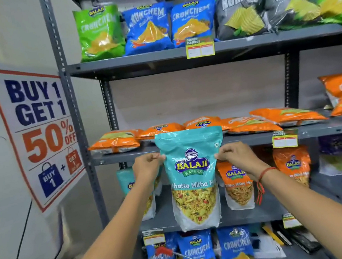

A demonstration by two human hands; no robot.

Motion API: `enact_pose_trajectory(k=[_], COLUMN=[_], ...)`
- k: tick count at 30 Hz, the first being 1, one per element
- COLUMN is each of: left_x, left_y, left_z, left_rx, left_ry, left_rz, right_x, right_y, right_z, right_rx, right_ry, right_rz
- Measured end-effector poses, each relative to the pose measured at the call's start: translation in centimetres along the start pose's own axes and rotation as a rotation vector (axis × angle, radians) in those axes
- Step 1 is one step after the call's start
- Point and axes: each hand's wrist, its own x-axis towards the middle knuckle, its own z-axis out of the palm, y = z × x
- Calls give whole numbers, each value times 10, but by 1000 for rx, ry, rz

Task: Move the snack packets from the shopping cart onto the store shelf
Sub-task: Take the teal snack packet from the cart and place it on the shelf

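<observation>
A teal Balaji Khatta Mitha packet (193, 178) hangs upright in front of the grey store shelf (242, 140). My left hand (146, 167) pinches its left edge and my right hand (233, 156) pinches its right edge, both near the top. The packet is level with the third shelf, where another teal packet (126, 180) stands partly hidden behind my left arm. Orange Balaji packets (237, 183) stand to the right of it. The wire rim of the shopping cart (181, 257), with a red handle piece, shows at the bottom.
Orange packets (115, 142) lie flat on the shelf above. Green, blue and black packets (147, 29) fill the top shelf. Blue Crunchem packets (236, 248) stand on the bottom shelf. A "Buy 1 Get 1" poster (39, 132) hangs on the left wall.
</observation>
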Motion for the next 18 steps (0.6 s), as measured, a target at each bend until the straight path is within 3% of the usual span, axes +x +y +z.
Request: enact_pose_trajectory(k=[18], left_x=[90], left_y=[-141], left_z=[78], left_rx=[-42], left_ry=[11], left_rz=[-241], right_x=[109], right_y=[169], right_z=[92], right_rx=[-11], right_ry=[-32], right_rz=[198])
